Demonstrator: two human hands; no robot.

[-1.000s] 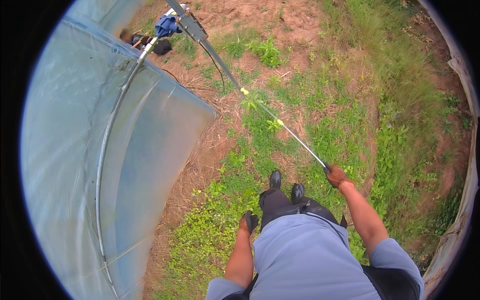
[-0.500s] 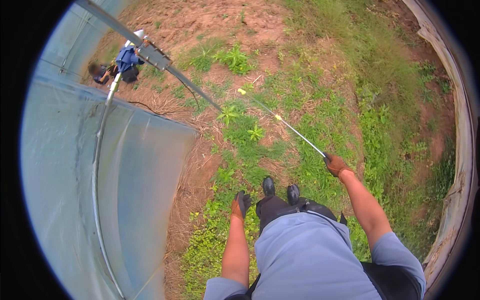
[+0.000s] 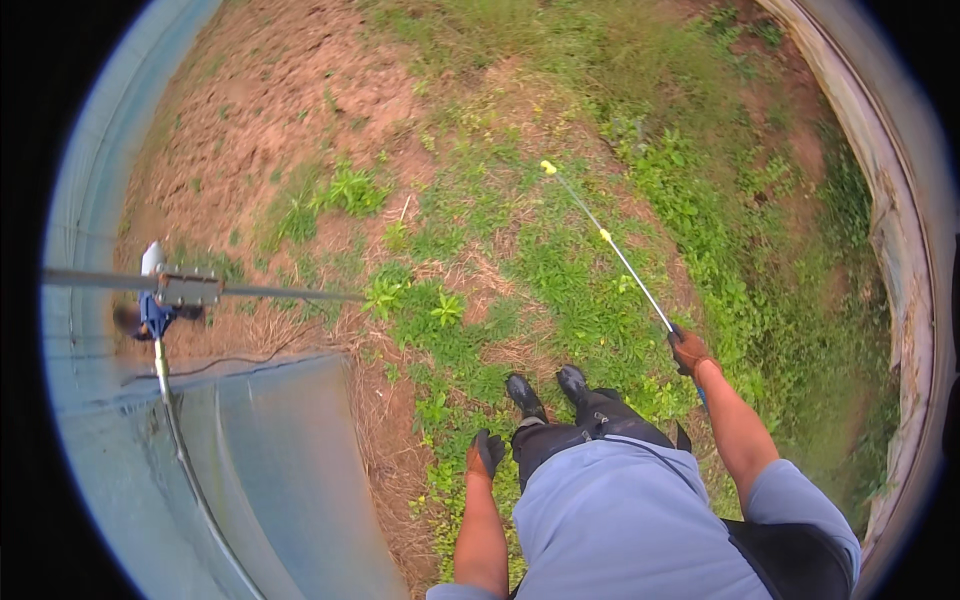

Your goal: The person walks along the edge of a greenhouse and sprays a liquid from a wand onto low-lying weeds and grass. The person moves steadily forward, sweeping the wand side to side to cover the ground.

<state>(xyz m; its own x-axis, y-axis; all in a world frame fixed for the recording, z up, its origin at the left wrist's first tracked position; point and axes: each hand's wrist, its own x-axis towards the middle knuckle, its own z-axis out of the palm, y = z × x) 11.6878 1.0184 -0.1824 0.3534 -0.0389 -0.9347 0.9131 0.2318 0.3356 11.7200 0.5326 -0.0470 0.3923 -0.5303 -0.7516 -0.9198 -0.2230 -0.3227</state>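
My right hand (image 3: 690,352), in a brown and dark glove, is closed round the handle end of a spray wand (image 3: 640,287). The wand's thin metal tube slants away, up and to the left, over the weeds. At its far end sits a yellow nozzle (image 3: 548,168), with another yellow fitting (image 3: 605,235) partway along. A bit of blue hose (image 3: 701,394) shows beside my right wrist. My left hand (image 3: 484,454), gloved alike, hangs beside my thigh with nothing in it; its fingers are loosely extended.
Green weeds (image 3: 560,290) and dry straw cover the ground round my black boots (image 3: 524,396). Clear plastic sheeting (image 3: 290,440) and a metal pole (image 3: 290,292) stand at left. Another person (image 3: 156,315) is partly visible behind the pole. Pale sheeting (image 3: 905,230) borders the right side.
My view has turned rightward, so the pole and the other person appear farther left and lower. The wand's tip now lies farther right in view. My boots have shifted; my right hand keeps its hold.
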